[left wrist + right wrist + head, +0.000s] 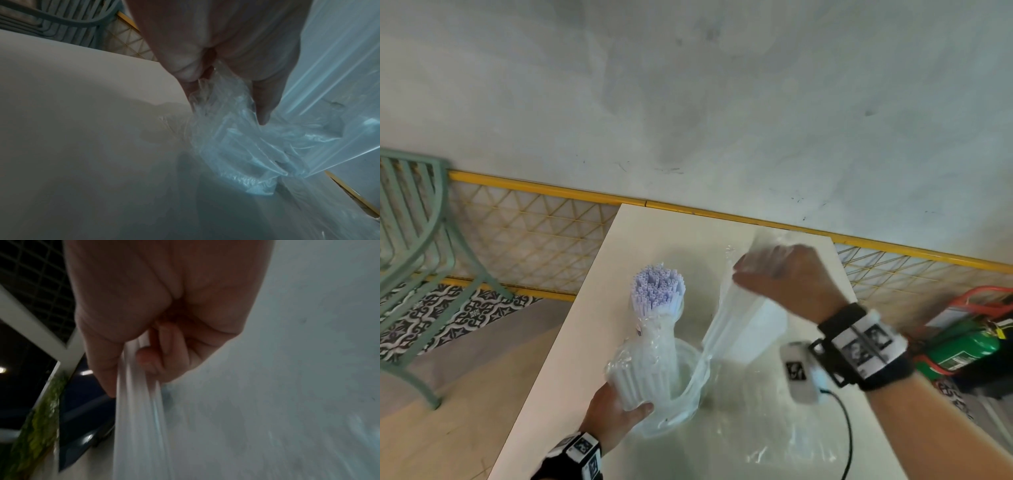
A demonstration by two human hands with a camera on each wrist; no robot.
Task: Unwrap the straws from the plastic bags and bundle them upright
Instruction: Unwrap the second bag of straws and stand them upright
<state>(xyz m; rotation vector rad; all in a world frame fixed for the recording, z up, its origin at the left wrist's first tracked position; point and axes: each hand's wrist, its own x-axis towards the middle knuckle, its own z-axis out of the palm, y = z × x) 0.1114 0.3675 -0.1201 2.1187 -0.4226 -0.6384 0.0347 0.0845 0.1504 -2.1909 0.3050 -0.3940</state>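
Straws (657, 301) stand bundled at table (592, 342) centre, left hand (616, 416) curled round their base; at two o'clock, right hand (787, 277) clutches the bag (726, 329). Left wrist: fingers (265, 104) grip crumpled plastic (242, 146). Right wrist: fingers (152, 358) pinch stretched film (139, 418).

Right hand (156, 331) gripping plastic bag (141, 426)

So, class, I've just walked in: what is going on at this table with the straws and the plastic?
A person is unwrapping straws at a white table. The left hand grips the lower end of an upright bundle of straws, with crumpled plastic around its lower part. The right hand grips a plastic bag and holds it raised beside the bundle. The straw tops are already bare; more loose plastic lies on the table.
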